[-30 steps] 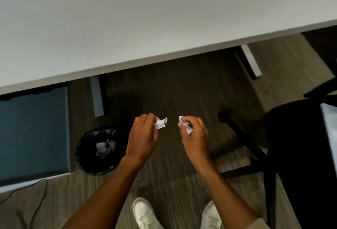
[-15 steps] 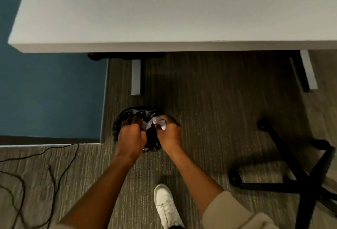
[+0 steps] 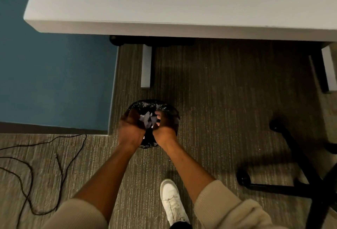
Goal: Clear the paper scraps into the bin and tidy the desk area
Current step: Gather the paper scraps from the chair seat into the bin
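Between the fingertips: white scraps [image 3: 148, 119], crumpled, lying at or just inside the mouth of the bin [image 3: 170, 109]. On the right hand [image 3: 164, 127], fingers [image 3: 158, 118] curled inward toward the paper, tips just beside it. On the left hand [image 3: 131, 128], fingers bent down over the near rim, blurred. Cannot tell for either hand whether paper is pinched or only touched.

Judging by look: very light, soft, already creased paper, not fragile and not slippery. Likely to flutter or cling to skin rather than drop straight. Best pinched by a bunched fold between thumb and forefinger, released low inside the black liner. Worth checking palms for stuck bits.

Directly under both hands: the bin, dark, with a glossy crinkled liner. Beyond the fingertips: a pale leg, then the desk [image 3: 164, 0] above it, grey-white. Out past the left hand: a blue panel [image 3: 54, 73], and nearer, a loose dark cable [image 3: 31, 174] on the carpet. Well off past the right hand: a black chair base [image 3: 300, 177]. Back toward the wrists: beige sleeves and a white shoe [image 3: 172, 199].

No brand, label or writing readable anywhere.
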### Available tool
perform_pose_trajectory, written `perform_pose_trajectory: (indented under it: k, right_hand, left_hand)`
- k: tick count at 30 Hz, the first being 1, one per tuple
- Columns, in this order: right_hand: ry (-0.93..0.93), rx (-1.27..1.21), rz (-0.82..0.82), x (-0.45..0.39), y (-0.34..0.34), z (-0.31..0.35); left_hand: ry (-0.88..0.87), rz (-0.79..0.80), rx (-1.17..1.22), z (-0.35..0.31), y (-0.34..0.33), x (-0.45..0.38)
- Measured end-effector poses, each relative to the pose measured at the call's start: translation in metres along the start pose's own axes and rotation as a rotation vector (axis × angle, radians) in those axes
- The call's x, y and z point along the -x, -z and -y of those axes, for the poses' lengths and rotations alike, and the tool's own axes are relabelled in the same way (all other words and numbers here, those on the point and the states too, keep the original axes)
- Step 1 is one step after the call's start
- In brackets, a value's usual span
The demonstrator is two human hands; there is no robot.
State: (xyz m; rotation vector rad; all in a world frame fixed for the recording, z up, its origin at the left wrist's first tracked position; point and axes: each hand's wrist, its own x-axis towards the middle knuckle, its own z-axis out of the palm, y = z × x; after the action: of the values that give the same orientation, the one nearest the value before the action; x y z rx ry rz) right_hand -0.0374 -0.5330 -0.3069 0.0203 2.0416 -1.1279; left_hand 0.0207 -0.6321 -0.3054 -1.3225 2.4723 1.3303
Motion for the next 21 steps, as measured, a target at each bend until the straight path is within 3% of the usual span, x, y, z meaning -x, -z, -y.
perform_pose_trajectory:
  k: [4,8,13,21]
  right_hand:
    - [0.052,-0.021,-0.138,0.008,0.030,-0.009]
    - [0.011,-0.183,-0.184,0.018,0.074,-0.033]
    - [-0.013,-0.344,-0.309,0.035,0.141,-0.067]
    - [0.013,-0.437,-0.496,0.086,0.231,-0.111]
  left_hand:
    - [-0.106,0.004,-0.101,-0.003,-0.010,0.002]
    - [-0.043,0.051,-0.255,-0.001,-0.018,-0.006]
    - [-0.094,-0.068,-0.289,-0.012,-0.017,-0.012]
    - [-0.161,0.114,-0.336,-0.061,-0.052,0.044]
